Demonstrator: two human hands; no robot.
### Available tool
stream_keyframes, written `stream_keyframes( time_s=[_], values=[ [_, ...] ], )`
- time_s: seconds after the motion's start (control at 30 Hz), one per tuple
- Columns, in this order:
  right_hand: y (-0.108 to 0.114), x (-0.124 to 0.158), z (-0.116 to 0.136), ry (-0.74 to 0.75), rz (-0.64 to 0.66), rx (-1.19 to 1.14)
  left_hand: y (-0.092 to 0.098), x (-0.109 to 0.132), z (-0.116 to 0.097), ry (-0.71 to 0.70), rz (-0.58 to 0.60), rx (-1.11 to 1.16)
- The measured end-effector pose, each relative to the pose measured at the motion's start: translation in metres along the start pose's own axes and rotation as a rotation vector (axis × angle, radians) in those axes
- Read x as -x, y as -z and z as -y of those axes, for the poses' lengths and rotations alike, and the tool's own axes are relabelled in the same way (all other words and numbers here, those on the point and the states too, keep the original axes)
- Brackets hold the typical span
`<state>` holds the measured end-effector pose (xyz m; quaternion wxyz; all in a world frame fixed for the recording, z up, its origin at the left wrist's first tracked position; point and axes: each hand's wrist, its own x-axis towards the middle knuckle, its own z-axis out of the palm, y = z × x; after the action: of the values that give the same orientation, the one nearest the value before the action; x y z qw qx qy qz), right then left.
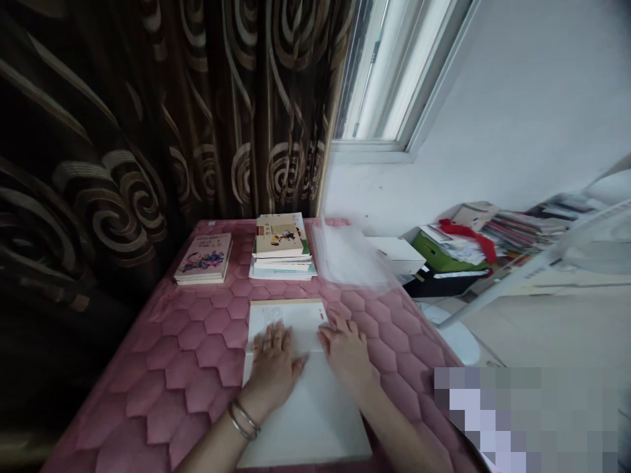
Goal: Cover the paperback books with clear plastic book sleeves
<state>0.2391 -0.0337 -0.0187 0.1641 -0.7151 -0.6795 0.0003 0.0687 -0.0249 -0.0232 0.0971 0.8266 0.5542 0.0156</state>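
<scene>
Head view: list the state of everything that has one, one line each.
White-paged book: open, flat
Left hand: palm down on the book, fingers spread
Right hand: at the book's right edge, fingers bent
Left books: shut, stacked
Middle books: shut, piled
Clear plastic sheets: lying loose
Curtain: hanging in folds
Window: cannot tell if open

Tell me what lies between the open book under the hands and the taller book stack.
In the head view, just a narrow bare strip of pink hexagon-patterned cover lies between the open book and the taller book stack.
</scene>
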Motion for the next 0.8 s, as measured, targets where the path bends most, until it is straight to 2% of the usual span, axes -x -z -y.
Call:
stream_keyframes(
  time_s=[0.1, 0.17, 0.33, 0.5, 0.63, 0.8],
  values=[
    [-0.002, 0.009, 0.007, 0.186, 0.096, -0.052, 0.000, 0.001, 0.000, -0.004, -0.021, -0.001],
    [-0.006, 0.012, 0.009, 0.223, 0.158, -0.082, 0.002, 0.001, 0.000, -0.003, -0.014, 0.005],
    [-0.008, 0.008, 0.012, 0.238, 0.210, -0.058, 0.016, -0.010, -0.002, 0.012, -0.042, -0.020],
    [-0.010, 0.003, 0.020, 0.211, 0.236, -0.022, 0.029, -0.043, 0.006, 0.077, -0.071, -0.085],
    [-0.014, 0.005, 0.022, 0.189, 0.233, 0.008, 0.029, -0.064, 0.024, 0.130, -0.103, -0.093],
    [-0.010, 0.006, 0.024, 0.178, 0.262, 0.036, 0.022, -0.067, 0.036, 0.151, -0.108, -0.064]
  ],
)
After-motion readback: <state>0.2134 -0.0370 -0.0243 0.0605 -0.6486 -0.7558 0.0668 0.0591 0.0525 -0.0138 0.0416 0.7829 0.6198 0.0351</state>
